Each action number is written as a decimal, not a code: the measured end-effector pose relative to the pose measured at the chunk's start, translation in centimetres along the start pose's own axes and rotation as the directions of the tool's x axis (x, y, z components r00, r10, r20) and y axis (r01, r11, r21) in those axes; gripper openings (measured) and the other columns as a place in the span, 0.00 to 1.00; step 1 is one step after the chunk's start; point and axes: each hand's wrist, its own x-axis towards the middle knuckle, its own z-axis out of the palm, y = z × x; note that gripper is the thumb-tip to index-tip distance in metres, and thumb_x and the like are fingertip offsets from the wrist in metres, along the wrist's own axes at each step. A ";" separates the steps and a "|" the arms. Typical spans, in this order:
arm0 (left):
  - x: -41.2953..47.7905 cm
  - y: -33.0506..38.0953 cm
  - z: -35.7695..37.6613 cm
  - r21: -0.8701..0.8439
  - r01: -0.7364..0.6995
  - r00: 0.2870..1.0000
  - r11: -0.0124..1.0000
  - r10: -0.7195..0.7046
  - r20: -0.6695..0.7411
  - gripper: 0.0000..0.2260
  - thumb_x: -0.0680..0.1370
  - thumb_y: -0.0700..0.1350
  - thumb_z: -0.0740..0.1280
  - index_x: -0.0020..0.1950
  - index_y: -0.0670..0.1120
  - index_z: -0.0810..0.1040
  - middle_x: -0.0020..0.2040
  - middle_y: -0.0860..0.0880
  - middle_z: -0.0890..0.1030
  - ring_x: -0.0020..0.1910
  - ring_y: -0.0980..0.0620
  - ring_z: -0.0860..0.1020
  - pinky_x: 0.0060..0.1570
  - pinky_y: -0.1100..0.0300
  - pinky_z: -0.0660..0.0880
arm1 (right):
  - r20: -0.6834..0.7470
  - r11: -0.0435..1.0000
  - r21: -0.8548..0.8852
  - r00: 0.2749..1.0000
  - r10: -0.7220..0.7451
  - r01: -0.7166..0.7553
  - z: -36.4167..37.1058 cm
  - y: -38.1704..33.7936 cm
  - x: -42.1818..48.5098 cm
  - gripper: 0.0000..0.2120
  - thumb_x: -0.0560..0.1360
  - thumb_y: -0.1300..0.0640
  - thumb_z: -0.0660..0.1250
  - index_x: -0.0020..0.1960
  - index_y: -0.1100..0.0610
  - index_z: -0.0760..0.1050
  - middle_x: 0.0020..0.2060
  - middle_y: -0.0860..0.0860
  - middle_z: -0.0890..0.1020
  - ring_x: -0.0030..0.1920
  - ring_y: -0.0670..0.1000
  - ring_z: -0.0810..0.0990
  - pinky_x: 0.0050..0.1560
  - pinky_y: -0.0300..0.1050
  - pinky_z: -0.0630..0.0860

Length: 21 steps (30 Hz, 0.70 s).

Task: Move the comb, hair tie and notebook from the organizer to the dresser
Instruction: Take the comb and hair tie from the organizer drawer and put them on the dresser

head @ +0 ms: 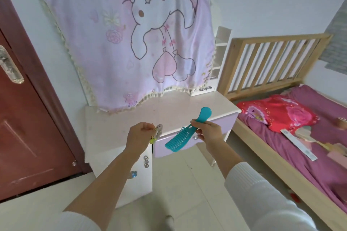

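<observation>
My right hand (209, 130) grips a teal wide-tooth comb (185, 134) near the base of its handle; the teeth point down and left, over the dresser's front edge. My left hand (139, 135) pinches a grey hair tie (158, 131) with a yellow-green charm hanging below it. Both hands hover just in front of the white dresser (116, 124), whose top is bare. Neither the notebook nor the organizer can be made out clearly in this view.
A pink cartoon cloth (131, 39) drapes over the dresser's mirror. A dark red door (24, 127) stands at left. At right is a wooden bed (277, 58) with purple sheets, a red pillow (277, 114) and several flat items on it.
</observation>
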 end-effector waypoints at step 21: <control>29.9 -10.7 1.6 0.715 -0.005 0.999 0.699 0.039 -0.030 0.07 0.75 0.41 0.65 0.44 0.53 0.77 0.37 0.57 0.66 0.36 0.54 0.72 0.33 0.65 0.66 | -0.118 0.919 -0.004 0.913 0.390 -0.393 15.8 5.7 34.4 0.04 0.68 0.64 0.75 0.41 0.63 0.80 0.32 0.55 0.78 0.29 0.49 0.72 0.32 0.38 0.74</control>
